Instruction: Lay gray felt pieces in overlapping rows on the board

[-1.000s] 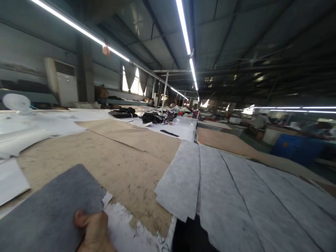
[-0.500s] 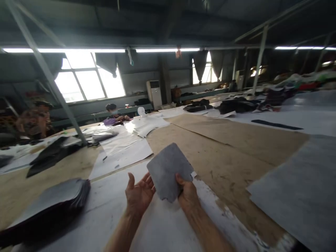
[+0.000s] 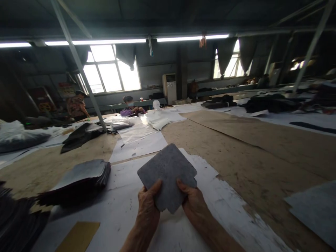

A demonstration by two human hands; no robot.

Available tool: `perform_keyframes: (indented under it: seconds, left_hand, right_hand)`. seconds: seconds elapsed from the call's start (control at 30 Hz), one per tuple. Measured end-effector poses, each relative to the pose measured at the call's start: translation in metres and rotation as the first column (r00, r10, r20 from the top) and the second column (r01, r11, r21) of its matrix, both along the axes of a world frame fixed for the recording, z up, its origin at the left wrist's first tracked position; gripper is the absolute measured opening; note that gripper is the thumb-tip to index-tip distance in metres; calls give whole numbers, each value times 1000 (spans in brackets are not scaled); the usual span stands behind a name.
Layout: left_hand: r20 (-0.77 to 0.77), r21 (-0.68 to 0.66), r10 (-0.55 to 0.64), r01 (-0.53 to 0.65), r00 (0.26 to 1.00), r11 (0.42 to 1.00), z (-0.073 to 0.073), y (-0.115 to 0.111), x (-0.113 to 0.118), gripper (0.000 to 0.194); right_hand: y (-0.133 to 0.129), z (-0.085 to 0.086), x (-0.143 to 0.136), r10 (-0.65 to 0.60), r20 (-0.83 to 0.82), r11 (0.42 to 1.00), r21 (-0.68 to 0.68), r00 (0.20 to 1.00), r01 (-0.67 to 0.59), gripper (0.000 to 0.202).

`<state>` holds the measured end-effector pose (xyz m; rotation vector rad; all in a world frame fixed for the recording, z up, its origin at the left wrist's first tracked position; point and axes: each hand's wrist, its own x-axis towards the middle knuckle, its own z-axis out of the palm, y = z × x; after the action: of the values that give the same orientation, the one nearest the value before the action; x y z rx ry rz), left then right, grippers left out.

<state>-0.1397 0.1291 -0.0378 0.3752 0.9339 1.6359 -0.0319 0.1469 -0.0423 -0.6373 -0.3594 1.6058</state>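
A grey, roughly square piece with notched corners is held up at the centre, above white paper on the table. My left hand grips its lower left edge, thumb on the face and fingers behind. On the lower right edge my right hand holds it the same way. The fingers behind the piece are mostly hidden. To the left lies a stack of dark, grey-topped pieces.
Another dark stack and a yellowish card lie at the lower left. Brown sheeting covers the right side. A slanting pole rises beyond the table. Two people sit or stand at the far left.
My left hand has closed on the grey piece, where before it was open beside it. The view has turned left and down, bringing the second stack and yellowish card into sight.
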Motion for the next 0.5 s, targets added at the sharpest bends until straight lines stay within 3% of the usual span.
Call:
perform_keyframes:
  seconds: [0.1,0.27,0.37,0.5]
  left_hand:
    - [-31,-4,34,-34,999,999,5,3,-12,37]
    - [-98,4,-79,80,992,997,13,-6,-32,37]
    - [-186,-7,-190,192,964,981,10,-15,-36,34]
    - [-264,-24,-236,238,935,971,2,-19,-44,33]
  right_hand:
    - [2,4,6,94,47,995,21,994,-95,39]
    - [9,8,26,221,117,975,-2,968,-222,24]
    - [8,9,33,280,182,955,51,943,-293,32]
    - [4,11,35,272,432,932,103,860,-347,44]
